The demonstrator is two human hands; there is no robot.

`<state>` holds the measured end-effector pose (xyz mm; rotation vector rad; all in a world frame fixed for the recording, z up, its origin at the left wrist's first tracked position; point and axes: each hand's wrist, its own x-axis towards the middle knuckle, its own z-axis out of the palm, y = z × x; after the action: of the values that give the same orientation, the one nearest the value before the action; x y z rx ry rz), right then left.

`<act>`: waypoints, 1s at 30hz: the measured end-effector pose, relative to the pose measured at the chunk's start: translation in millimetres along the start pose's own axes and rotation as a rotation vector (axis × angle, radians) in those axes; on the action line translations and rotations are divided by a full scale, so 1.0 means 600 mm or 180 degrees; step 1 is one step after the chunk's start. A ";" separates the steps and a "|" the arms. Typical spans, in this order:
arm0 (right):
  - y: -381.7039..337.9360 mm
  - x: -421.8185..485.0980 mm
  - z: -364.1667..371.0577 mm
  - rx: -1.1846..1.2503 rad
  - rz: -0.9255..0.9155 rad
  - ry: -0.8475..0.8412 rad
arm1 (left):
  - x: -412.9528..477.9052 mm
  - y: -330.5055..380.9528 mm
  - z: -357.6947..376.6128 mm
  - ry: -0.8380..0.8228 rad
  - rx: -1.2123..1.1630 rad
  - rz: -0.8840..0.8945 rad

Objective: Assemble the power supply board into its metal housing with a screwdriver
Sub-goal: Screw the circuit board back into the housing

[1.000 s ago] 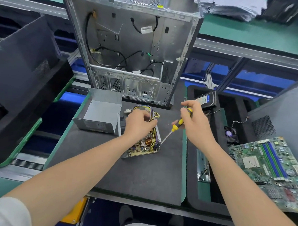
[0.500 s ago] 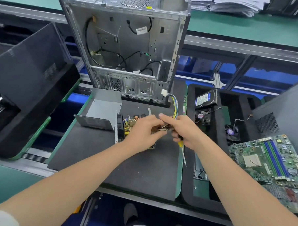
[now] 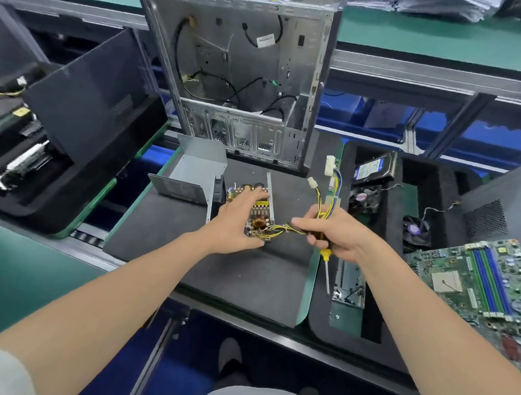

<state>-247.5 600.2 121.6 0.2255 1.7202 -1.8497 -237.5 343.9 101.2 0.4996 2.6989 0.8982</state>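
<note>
Pressing spread, fairly straight fingers onto the power supply board [image 3: 260, 207], the left hand [image 3: 237, 223] rests mid-worktop [image 3: 220, 273], while the right hand [image 3: 339, 233] curls around the screwdriver [image 3: 326, 258] and the board's wire bundle [image 3: 327, 200]. The board's long axis runs from near edge to far edge, and the screwdriver's shaft points toward the near edge. The metal housing [image 3: 191, 176] sits just left of the board, with a computer case [image 3: 243, 77] upright at the far edge.

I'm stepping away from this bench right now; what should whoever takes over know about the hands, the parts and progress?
Left hand rests on the power supply board. Right hand holds the screwdriver, tip down, plus the board's wire bundle.
Board lies on the black mat, right of the open metal housing.
Done: nothing fastened that I can see.
Left: seat board in housing, drive screws.
</note>
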 end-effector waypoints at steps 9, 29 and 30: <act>0.005 -0.012 0.010 0.0073 -0.0125 -0.0460 | -0.005 -0.014 0.022 0.0499 -0.0608 0.0263; -0.004 0.046 -0.003 0.1681 0.0248 0.0579 | 0.011 -0.017 0.031 0.0649 -0.0990 0.0137; -0.003 0.050 -0.004 0.1551 0.0257 0.0653 | 0.014 -0.018 0.029 0.0670 -0.1011 0.0117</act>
<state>-273.1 593.6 107.6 0.6883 1.3312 -2.2204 -242.1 348.5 79.9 0.4060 2.6563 1.4307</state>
